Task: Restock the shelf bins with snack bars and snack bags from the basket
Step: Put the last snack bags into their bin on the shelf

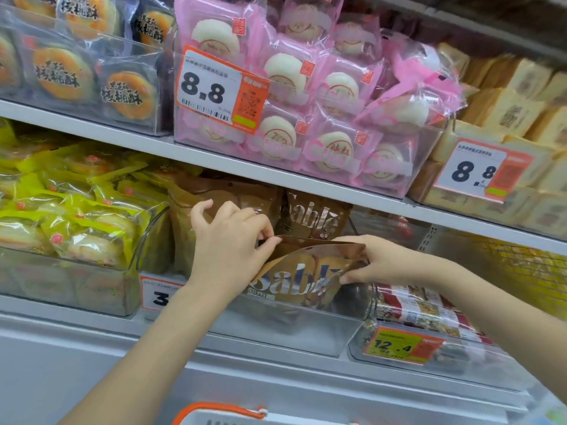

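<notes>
- We see a white metal upper shelf (92,125); on it stand clear plastic bins: orange round cakes (61,72) at 10 o'clock, pink-wrapped white buns (291,96) at 12, pale square cakes (515,124) at 2.
- On our white lower shelf (61,332), clear bins hold yellow-wrapped pastries (70,228) at 9 o'clock, brown snack bags (313,216) at centre, red-and-white nut bars (420,311) at 4.

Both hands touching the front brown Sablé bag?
Touching. Head view: left hand pinches the front Sablé bag at its top edge; right hand grips its right corner.
</notes>
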Demonstrator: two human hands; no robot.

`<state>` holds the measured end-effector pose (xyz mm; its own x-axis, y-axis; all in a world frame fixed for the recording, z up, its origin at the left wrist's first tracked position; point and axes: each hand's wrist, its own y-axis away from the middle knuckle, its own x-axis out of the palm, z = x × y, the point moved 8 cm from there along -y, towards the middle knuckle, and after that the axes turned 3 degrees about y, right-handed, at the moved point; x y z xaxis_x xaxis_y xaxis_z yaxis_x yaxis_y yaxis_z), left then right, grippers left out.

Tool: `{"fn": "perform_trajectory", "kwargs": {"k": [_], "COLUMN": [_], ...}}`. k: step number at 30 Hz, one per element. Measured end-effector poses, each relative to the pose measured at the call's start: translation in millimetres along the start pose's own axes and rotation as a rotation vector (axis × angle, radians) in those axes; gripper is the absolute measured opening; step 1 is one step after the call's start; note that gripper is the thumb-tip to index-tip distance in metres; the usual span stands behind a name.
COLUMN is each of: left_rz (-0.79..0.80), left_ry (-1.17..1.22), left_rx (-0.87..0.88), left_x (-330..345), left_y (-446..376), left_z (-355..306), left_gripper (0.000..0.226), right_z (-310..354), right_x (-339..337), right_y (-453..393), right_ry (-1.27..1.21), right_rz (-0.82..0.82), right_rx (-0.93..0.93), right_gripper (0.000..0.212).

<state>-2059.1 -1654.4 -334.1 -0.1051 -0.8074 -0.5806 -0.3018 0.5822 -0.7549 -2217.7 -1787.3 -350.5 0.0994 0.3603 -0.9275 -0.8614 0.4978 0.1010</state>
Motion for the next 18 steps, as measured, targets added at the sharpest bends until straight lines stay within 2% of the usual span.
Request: {"fn": "perform_trajectory", "kwargs": {"k": [3,4,5,7,9,10,11,14,16,18], "left_rz": [-0.001,0.002,0.006,0.011,0.021,0.029,0.036,0.049,0.053,0.053], "left_ry": [0.011,0.011,0.013,0.022,0.031,0.036,0.042,0.064,0.074,0.101], "left_rx": [-0.017,-0.019,-0.019,-0.023,-0.029,-0.028,-0.026,0.009,0.045,0.075], "left_x": [1,1,2,2,3,3,3,3,3,4], "left_y": [-2,-2,-2,-3,-3,-3,-3,-3,-1,1], "left_z": [0,1,1,2,2,1,-1,-11,-18,-24], "left_gripper": [0.016,0.016,0.016,0.016,0.017,0.017,0.018,0.019,0.018,0.018], "right_z": [1,3,6,12,13,15,17,29,33,33], "right_x": [-6,-10,-16,-23,-18,-13,-8,-6,-11,-17], "right_y": [3,3,3,5,5,6,5,0,-6,-9], "right_ry": [0.19,0.176,0.077,-0.29,-0.673,-0.771,-0.756,-0.358,-0.331,-0.364], "right_rz": [0.118,0.125,0.106,0.058,0.103,0.145,0.171,0.107,0.037,0.061], "right_rx": [-0.004,-0.022,-0.047,-0.049,0.05,0.094,0.12,0.054,0.015,0.019], "right_gripper": [0.052,0.049,0.045,0.04,0.042,0.042,0.041,0.03,0.025,0.026]}}
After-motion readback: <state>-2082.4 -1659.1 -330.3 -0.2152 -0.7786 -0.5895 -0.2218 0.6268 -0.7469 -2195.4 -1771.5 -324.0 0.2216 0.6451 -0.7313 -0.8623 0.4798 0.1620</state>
